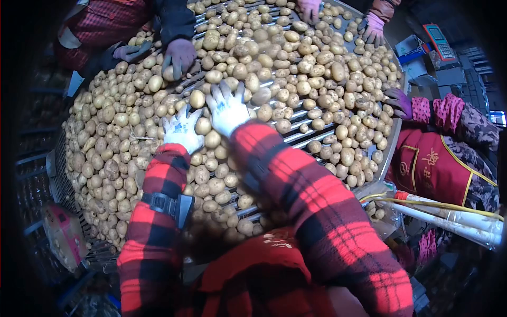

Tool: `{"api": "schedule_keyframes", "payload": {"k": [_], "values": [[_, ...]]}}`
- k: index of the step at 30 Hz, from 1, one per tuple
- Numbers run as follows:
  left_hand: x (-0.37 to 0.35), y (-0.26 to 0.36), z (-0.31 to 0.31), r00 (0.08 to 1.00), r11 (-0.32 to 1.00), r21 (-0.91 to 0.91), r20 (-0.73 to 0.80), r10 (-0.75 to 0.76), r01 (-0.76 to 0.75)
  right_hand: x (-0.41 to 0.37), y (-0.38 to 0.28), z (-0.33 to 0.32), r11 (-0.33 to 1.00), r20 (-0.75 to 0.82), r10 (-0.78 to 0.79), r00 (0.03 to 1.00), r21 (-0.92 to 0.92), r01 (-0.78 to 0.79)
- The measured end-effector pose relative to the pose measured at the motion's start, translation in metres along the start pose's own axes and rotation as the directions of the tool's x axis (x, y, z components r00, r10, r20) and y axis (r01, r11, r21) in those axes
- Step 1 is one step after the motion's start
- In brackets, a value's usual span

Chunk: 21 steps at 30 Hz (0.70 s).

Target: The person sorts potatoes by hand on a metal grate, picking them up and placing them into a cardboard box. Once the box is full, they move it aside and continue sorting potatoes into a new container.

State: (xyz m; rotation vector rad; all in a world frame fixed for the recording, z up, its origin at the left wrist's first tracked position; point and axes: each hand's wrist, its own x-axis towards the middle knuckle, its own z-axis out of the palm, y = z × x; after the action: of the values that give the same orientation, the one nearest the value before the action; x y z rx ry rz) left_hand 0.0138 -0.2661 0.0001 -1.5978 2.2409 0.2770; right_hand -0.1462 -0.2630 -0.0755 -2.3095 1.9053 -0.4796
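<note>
Many potatoes (197, 99) cover a sorting table with metal bars (306, 141) showing through the gaps. My left hand (182, 131), in a white glove with grey fingertips, lies on the potatoes left of centre, its fingers spread. Just to its right, my right hand (229, 109) in a matching glove reaches further forward, fingers stretched out over the potatoes. One potato (203, 126) sits between the two hands. Neither hand shows a potato gripped in it, though the undersides of both are hidden.
Co-workers' gloved hands work around the rim: one hand (180, 55) at the upper left, another (373, 29) at the upper right, and a purple glove (400, 103) at the right. White pipes (449, 222) jut out lower right. A red handheld device (439, 42) lies beyond the table.
</note>
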Motion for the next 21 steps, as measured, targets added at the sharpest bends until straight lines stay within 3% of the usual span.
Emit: {"api": "schedule_keyframes", "payload": {"k": [1,3,5,7,9,10,11,13,14,17,18,19,21], "values": [[-0.007,0.005,0.009,0.995,0.998,-0.041,-0.091,0.033,-0.037,-0.019,0.004,-0.009,0.997,0.039,-0.036,0.999,-0.073,0.039],[-0.009,0.014,0.032,0.978,0.958,-0.249,-0.179,0.102,-0.146,-0.06,0.011,-0.034,0.998,-0.108,-0.062,0.992,-0.009,0.061],[-0.031,0.042,0.03,0.961,0.965,-0.15,-0.208,0.18,-0.213,-0.098,0.023,-0.052,0.993,-0.064,-0.038,0.997,0.11,0.045],[-0.061,0.081,0.024,0.96,0.943,-0.201,-0.143,0.242,-0.267,-0.136,0.038,-0.068,0.998,-0.068,0.032,0.997,0.062,-0.028],[-0.079,0.119,0.043,0.926,0.922,-0.123,-0.137,0.351,-0.368,-0.168,0.073,-0.077,0.992,-0.06,0.127,0.99,0.032,-0.125],[-0.09,0.138,0.05,0.911,0.907,-0.126,-0.145,0.385,-0.403,-0.181,0.086,-0.09,0.954,-0.059,0.162,0.985,-0.246,-0.172],[-0.102,0.152,0.055,0.895,0.89,-0.126,-0.152,0.42,-0.439,-0.196,0.102,-0.101,0.95,-0.095,0.215,0.972,-0.209,-0.231],[-0.117,0.169,0.056,0.845,0.838,-0.11,-0.083,0.529,-0.535,-0.224,0.12,-0.123,0.905,-0.006,0.341,0.94,-0.27,-0.33],[-0.125,0.172,0.056,0.82,0.801,-0.19,-0.046,0.571,-0.568,-0.248,0.128,-0.125,0.895,0.013,0.373,0.928,-0.27,-0.356],[-0.157,0.177,0.077,0.716,0.696,-0.172,-0.132,0.685,-0.697,-0.3,0.118,-0.123,0.854,-0.02,0.398,0.917,-0.357,-0.379],[-0.166,0.169,0.071,0.691,0.65,-0.307,-0.034,0.722,-0.695,-0.314,0.108,-0.117,0.855,-0.006,0.432,0.902,-0.316,-0.411],[-0.172,0.164,0.078,0.695,0.652,-0.292,-0.067,0.716,-0.7,-0.33,0.099,-0.104,0.872,-0.006,0.489,0.872,-0.036,-0.489],[-0.186,0.157,0.095,0.697,0.653,-0.262,-0.128,0.706,-0.71,-0.352,0.053,-0.089,0.848,0.007,0.527,0.85,-0.076,-0.525]]}}
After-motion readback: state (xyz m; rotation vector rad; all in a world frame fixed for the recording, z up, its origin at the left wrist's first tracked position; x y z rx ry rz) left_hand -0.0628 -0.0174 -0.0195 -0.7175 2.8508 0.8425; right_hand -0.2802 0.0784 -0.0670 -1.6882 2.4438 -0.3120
